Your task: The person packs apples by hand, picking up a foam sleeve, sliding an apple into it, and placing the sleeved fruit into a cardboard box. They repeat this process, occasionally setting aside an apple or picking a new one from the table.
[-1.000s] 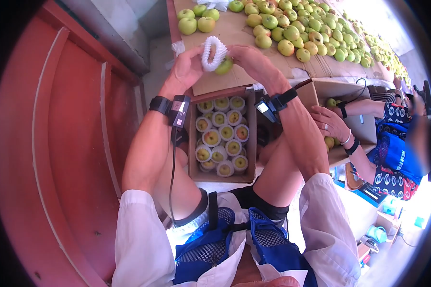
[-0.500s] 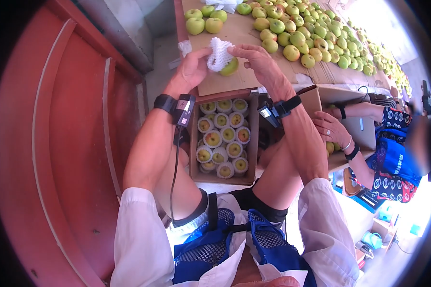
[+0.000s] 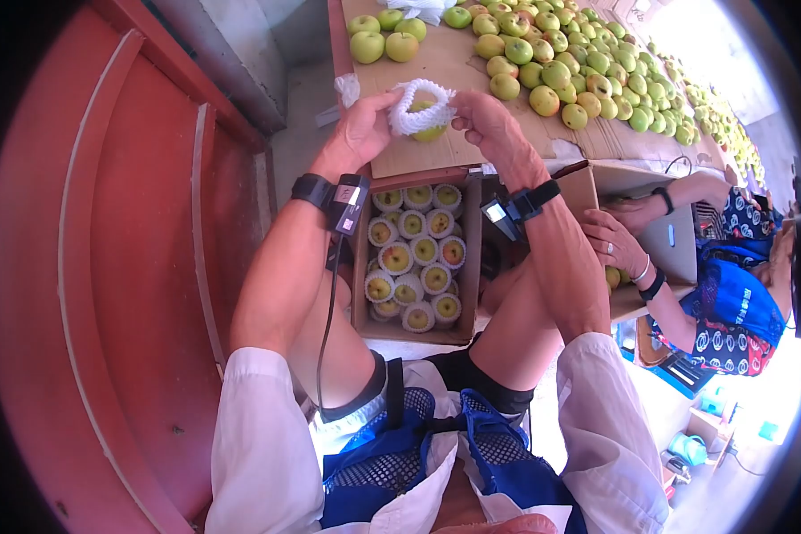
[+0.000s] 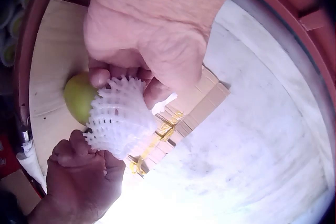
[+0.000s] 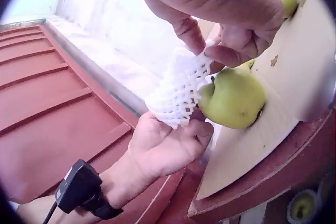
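Since half a second ago the foam net point(image 3: 421, 104) is opening out again: bunched over the top of the apple point(image 3: 430, 130) then, it is now spreading into a ring around the fruit, with both hands a little wider apart.

Both hands are pinching the net. The left hand point(image 3: 360, 133) is holding its near edge between thumb and fingertips, and the right hand point(image 3: 492, 125) is gripping the opposite edge, so the apple is sitting between the two grips, above the cardboard sheet point(image 3: 436, 67) and just beyond the far end of the box of wrapped apples point(image 3: 414, 258).

As a judgement, the sleeving step is under way and not finished: the net is covering only part of the fruit. The next move is likely calling for both grips pulling the mesh evenly down over the widest part of the apple without letting the fruit slip out below.

From the right wrist, the apple point(image 5: 232, 98) is showing its stem and most of its green skin bare, with the net point(image 5: 178, 90) sitting only on the side towards the left hand point(image 5: 165, 148); the head view is hiding that behind the mesh. From the left wrist, the net point(image 4: 119, 116) is looking like a flared cup over the apple point(image 4: 80, 97), with the right hand point(image 4: 79, 179) pinching its lower rim, and only a sliver of fruit is showing.
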Tool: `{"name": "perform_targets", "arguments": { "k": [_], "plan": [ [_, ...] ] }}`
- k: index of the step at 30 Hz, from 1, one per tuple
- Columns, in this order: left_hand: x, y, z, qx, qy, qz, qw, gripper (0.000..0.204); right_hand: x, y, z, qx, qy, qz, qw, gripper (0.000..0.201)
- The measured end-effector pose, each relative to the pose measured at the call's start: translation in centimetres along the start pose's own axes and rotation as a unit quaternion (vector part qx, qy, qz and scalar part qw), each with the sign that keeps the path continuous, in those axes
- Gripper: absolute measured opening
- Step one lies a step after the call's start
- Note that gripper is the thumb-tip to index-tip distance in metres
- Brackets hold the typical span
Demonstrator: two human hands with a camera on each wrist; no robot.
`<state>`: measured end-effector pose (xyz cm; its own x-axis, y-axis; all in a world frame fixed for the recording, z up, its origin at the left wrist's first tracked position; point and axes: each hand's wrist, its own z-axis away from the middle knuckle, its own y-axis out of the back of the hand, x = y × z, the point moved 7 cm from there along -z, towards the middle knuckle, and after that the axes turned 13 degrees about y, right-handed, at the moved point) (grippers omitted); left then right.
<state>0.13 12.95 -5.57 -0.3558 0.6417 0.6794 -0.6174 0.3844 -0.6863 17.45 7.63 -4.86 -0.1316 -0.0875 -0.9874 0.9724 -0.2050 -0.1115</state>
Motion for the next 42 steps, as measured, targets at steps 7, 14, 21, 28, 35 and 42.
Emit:
{"name": "perform_targets", "arguments": {
  "k": [7,14,21,28,35,42],
  "plan": [
    [-0.6,0.3,0.0,0.024,0.015,-0.004,1.0,0.032,1.5,0.0,-0.4,-0.006,-0.044,-0.067,0.997,0.013],
    [-1.1,1.7,-0.6,0.002,0.029,-0.057,0.998,0.026,2.2,0.6,-0.4,0.009,-0.008,-0.015,1.0,0.015],
    [-1.9,2.9,-0.9,0.038,0.024,-0.077,0.996,0.02,2.6,0.3,-0.1,-0.017,0.022,-0.042,0.999,0.017],
    [-2.8,3.6,-0.9,0.093,0.025,-0.104,0.99,0.019,2.9,0.3,0.1,-0.012,0.059,0.008,0.998,0.018],
    [-2.9,3.2,-1.1,0.147,0.024,-0.181,0.972,0.019,4.6,1.4,-1.5,0.043,0.08,0.107,0.99,0.021],
    [-3.1,2.7,-1.8,0.132,0.004,-0.144,0.981,0.019,4.4,1.2,-0.5,0.073,0.076,0.052,0.993,0.02]
  ]
}}
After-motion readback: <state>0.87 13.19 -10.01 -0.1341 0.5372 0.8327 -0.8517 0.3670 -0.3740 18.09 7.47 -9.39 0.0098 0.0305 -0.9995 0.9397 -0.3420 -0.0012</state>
